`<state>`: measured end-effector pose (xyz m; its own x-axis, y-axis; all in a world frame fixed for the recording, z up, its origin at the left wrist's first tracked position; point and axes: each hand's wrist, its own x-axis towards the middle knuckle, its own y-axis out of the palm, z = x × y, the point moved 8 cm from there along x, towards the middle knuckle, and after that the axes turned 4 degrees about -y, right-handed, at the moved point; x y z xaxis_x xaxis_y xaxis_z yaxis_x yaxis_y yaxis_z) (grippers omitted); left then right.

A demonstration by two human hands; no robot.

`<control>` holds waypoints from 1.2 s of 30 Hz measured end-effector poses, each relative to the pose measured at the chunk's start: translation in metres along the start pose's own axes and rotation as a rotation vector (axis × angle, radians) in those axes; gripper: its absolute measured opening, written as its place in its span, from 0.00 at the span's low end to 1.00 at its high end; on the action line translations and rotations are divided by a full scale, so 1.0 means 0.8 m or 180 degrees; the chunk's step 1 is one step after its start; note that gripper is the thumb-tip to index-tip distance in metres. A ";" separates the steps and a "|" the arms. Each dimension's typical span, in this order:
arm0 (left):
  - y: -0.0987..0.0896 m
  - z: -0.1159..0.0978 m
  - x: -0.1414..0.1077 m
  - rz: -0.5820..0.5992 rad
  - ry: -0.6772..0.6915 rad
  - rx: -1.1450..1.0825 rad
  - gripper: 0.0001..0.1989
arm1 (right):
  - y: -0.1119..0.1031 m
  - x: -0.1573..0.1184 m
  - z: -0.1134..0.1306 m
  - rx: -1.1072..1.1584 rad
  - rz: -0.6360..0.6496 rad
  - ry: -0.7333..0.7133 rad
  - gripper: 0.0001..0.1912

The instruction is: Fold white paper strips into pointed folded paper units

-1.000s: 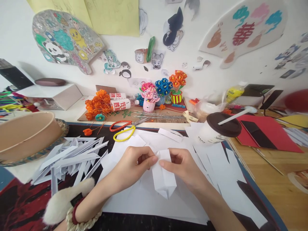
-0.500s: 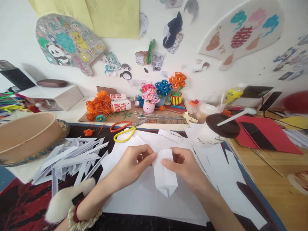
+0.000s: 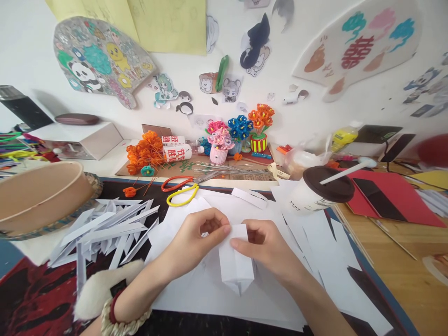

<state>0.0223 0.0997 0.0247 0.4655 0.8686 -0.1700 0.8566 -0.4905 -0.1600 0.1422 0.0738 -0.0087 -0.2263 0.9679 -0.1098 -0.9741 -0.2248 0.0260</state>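
Between my hands is a folded white paper piece [image 3: 237, 268], creased down its middle and pointed at its near end. My left hand [image 3: 201, 238] pinches the paper's far left corner between thumb and fingertips. My right hand [image 3: 262, 240] grips its right side, thumb on top and fingers behind. White paper sheets [image 3: 196, 298] lie beneath it. Scissors [image 3: 182, 189] with one red and one yellow handle rest beyond my left hand. A heap of folded paper strips [image 3: 108, 228] lies to the left.
On the right stands a lidded cup [image 3: 311, 191] with a straw. A round container [image 3: 38, 198] is at far left, and a white plush object [image 3: 101, 289] touches my left forearm. Craft flowers [image 3: 220, 140] stand at the back. White paper pieces [image 3: 336, 270] spread out right.
The folded paper has moved slightly down and to the left, and its far edge now looks flatter. Both hands keep hold of it. The view has shifted a little.
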 end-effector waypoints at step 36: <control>0.009 -0.006 -0.005 -0.0064 0.0463 0.0934 0.10 | -0.008 -0.001 0.012 -0.0017 -0.0115 -0.0236 0.14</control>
<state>0.0280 0.0931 0.0285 0.4940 0.8690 -0.0266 0.7752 -0.4542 -0.4390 0.1487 0.0757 0.0011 -0.1905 0.9810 -0.0368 -0.9816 -0.1900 0.0179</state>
